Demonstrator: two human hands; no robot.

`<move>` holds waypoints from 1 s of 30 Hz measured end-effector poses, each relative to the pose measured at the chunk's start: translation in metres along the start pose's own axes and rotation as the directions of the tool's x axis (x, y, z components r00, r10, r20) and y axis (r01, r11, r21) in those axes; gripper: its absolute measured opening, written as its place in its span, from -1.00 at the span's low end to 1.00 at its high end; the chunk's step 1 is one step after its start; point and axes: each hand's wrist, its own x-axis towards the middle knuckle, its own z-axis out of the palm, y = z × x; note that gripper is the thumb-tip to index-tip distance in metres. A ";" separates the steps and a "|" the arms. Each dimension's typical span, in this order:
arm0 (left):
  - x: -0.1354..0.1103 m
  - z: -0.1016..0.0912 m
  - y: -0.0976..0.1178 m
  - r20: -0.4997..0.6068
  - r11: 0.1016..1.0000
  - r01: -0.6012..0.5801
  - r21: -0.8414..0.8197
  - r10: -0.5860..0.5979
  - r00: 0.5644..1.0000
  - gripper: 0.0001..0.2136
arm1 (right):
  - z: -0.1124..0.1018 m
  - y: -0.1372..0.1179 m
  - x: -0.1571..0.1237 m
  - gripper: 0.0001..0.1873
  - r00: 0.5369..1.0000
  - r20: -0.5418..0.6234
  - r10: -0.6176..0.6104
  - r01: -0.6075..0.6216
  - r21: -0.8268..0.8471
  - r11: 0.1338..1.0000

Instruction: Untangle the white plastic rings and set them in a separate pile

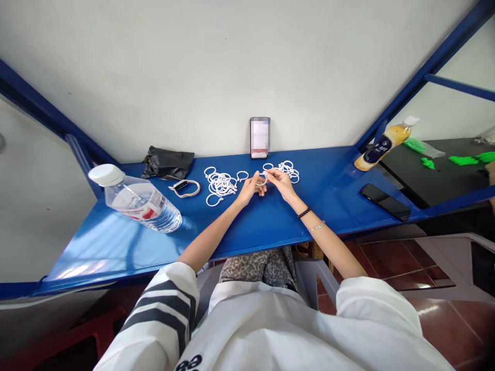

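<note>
My left hand point(250, 190) and my right hand point(281, 184) meet above the blue table point(251, 226). Between them is a white ring point(261, 184), pinched by the fingers of both hands. Its small end piece is partly covered by my fingertips. To the left of my left hand lies a tangled pile of white rings point(220, 184), with a single ring point(242, 176) between pile and hand. Just beyond my right hand rests a smaller group of white rings point(289, 170).
A phone point(260, 138) leans upright against the wall. On the left are a black plastic bag point(167, 163), a smartwatch point(185, 188) and a large water bottle point(141, 201). Toward the right stand a yellow drink bottle point(382, 145) and a dark phone point(385, 201) lying flat.
</note>
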 end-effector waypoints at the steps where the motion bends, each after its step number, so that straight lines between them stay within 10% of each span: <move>1: 0.000 0.000 0.000 0.009 1.000 -0.003 0.009 0.003 1.000 -0.40 | 0.000 0.001 0.000 -0.56 1.000 -0.006 -0.003 0.003 -0.010 1.000; 14: 0.001 0.002 -0.007 -0.010 0.987 -0.161 0.021 0.161 0.987 -0.53 | -0.003 0.003 0.002 -0.58 0.999 0.010 -0.053 0.053 -0.058 0.997; 30: -0.006 0.000 -0.007 -0.138 0.822 -0.353 0.447 0.453 0.880 -0.49 | -0.005 -0.005 0.000 -0.67 0.970 0.020 -0.242 0.240 -0.220 0.945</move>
